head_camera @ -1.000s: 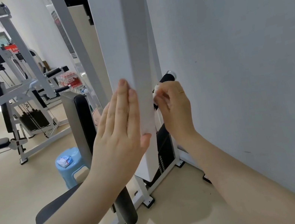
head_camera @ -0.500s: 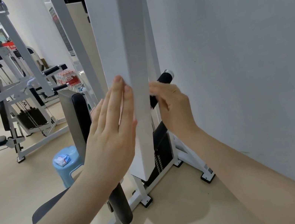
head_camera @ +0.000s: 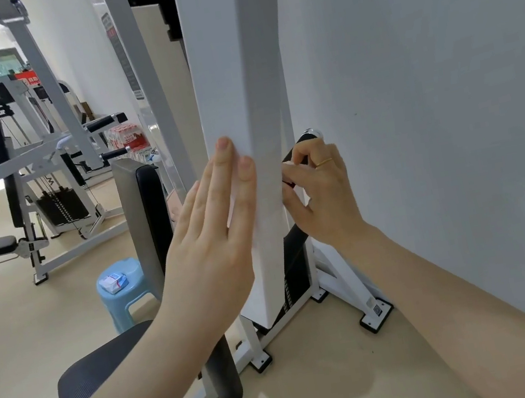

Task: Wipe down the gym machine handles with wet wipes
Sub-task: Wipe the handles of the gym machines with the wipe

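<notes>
A black machine handle [head_camera: 304, 143] with a chrome end cap pokes out behind the wide white column [head_camera: 237, 98] of the machine, close to the wall. My right hand [head_camera: 322, 189] curls its fingers around that handle; a wipe was in it a second ago but is hidden now. My left hand [head_camera: 211, 235] lies flat with straight fingers against the front face of the white column. A pack of wet wipes [head_camera: 113, 282] lies on a blue stool [head_camera: 125, 298] to the left.
A grey wall [head_camera: 429, 101] runs close on the right. The machine's black back pad [head_camera: 149, 217] and grey seat [head_camera: 102, 368] stand on the left, with its floor frame [head_camera: 370, 312] below. Another white gym machine [head_camera: 23, 169] stands at the far left.
My right hand has slid a little along the black handle, and its fingers now cover the white wipe seen earlier. My left hand stays flat on the column. The view shifted slightly.
</notes>
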The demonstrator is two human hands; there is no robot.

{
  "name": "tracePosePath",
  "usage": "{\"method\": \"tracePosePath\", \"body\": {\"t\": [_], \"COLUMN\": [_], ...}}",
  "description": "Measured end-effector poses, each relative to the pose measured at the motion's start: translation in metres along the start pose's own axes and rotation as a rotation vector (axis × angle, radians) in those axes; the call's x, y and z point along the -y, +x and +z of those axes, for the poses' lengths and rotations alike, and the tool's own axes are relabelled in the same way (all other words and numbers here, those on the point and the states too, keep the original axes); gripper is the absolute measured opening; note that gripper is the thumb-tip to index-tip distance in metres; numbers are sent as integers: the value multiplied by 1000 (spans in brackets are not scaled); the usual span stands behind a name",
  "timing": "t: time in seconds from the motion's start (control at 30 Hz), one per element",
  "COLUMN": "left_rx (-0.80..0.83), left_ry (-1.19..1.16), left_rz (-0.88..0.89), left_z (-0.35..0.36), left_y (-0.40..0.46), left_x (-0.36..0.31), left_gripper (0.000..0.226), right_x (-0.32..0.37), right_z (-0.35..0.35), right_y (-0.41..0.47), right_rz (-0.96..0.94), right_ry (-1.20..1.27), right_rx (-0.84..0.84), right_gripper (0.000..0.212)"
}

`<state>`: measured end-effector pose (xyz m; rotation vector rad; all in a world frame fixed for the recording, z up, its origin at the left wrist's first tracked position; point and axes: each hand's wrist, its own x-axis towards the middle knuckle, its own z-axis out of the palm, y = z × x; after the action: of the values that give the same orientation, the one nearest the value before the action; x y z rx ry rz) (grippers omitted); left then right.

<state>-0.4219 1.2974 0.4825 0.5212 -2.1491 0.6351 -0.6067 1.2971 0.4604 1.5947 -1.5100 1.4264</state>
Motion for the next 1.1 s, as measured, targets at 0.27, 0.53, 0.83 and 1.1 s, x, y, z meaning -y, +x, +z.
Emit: {"method": "tracePosePath", "body": {"t": [0.27, 0.53, 0.83, 1.1], "left_rx": [-2, -11, -17, -29], "left_ry": [-14, -13, -1, 1], "left_rz": [-4, -2, -9, -5], "left_z": [-1, 1, 0, 0], "left_y": [2, 2, 2, 2], "left_x": [-1, 1, -2, -7], "left_gripper": [71, 72, 73, 64], "right_x": [-23, -27, 22, 18], "right_z": [-9, -9, 0, -8], "right_y": [20, 26, -14, -3], "right_rz": [342, 465, 1212, 1371], "right_ry": [71, 81, 883, 1594], "right_rx": [-71, -95, -56, -113], "right_gripper": [19, 19, 25, 13]}}
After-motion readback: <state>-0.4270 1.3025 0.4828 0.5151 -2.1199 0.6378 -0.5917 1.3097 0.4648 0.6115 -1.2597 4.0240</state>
